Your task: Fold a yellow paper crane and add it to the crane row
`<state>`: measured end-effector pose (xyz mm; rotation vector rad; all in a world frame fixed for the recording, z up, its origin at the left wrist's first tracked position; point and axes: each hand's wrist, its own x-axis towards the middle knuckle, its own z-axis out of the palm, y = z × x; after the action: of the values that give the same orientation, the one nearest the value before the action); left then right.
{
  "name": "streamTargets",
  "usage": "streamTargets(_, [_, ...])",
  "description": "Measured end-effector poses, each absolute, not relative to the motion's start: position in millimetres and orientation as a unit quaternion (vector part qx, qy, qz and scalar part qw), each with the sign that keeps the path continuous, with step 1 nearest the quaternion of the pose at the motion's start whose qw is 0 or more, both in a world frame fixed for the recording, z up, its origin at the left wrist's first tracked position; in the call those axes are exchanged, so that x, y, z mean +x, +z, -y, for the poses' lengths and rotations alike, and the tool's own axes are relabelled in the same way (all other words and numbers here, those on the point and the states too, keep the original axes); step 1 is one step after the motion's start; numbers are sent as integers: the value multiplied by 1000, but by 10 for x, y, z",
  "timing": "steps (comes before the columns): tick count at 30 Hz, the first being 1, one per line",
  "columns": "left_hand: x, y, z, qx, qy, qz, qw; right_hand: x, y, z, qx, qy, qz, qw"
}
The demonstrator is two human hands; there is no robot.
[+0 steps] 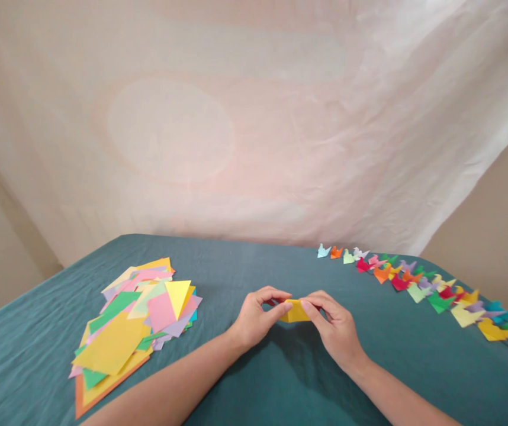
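Observation:
A small piece of folded yellow paper (296,311) is held just above the table, near the middle of the view. My left hand (260,315) pinches its left end between thumb and fingers. At the right end, my right hand (333,324) grips it the same way, thumb in front and fingers behind. Both hands cover the ends of the paper, so only its middle shows. Its exact fold cannot be made out.
Loose coloured paper sheets (112,343) lie in a spread pile on the left. Folded paper birds (440,302) in many colours stand in rows along the right edge. Dark green cloth (218,266) covers the table, and a pale sheet (258,118) hangs behind it.

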<state>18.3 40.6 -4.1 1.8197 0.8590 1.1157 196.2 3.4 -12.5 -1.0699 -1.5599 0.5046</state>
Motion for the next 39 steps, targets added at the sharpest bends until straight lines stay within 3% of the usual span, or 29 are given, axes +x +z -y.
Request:
streamTargets(10, [177, -67, -415, 708, 493, -367, 347, 1952, -156, -79, -499, 220, 596, 590])
streamTargets(27, [194, -81, -387, 725, 480, -350, 349, 1938, -186, -53, -490, 231, 610, 578])
streamTargets(39, [217, -26, -376, 701, 492, -385, 344, 1951, -214, -59, -458, 172, 671, 557])
